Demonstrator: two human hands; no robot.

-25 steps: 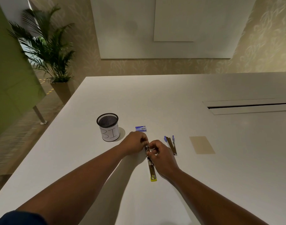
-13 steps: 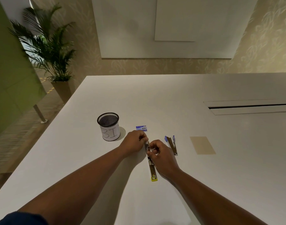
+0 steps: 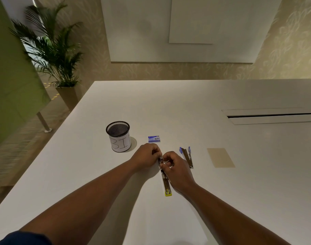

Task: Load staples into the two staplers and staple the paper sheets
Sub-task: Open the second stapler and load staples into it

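**Both hands working at the far end of the opened yellow stapler**

The yellow stapler (image 3: 166, 183) is lying opened out flat on the white table (image 3: 186, 103), its long metal channel facing up. Its yellow-tipped end is pointing toward the person, and its far end is sitting between the two hands.

The left hand (image 3: 145, 157) is meeting that far end from the left, fingers curled, with the fingertips pinching at the metal. The right hand (image 3: 176, 169) is closing in from the right, thumb and forefinger curled onto the same end, while the rest of the hand is lying along the right side of the channel. The two hands are nearly touching at the fingertips. Whether a staple strip is sitting between the fingers cannot be told.

The blue stapler (image 3: 187, 157) is lying just right of the right hand, also opened, its two arms spread in a narrow V. The blue staple box (image 3: 153, 139) is lying just beyond the left hand. A tan paper sheet (image 3: 220, 157) is lying flat, well to the right of the right hand, beyond the blue stapler.

A black mesh cup (image 3: 118, 136) with a white label marked "BI" is standing left of and beyond the left hand.
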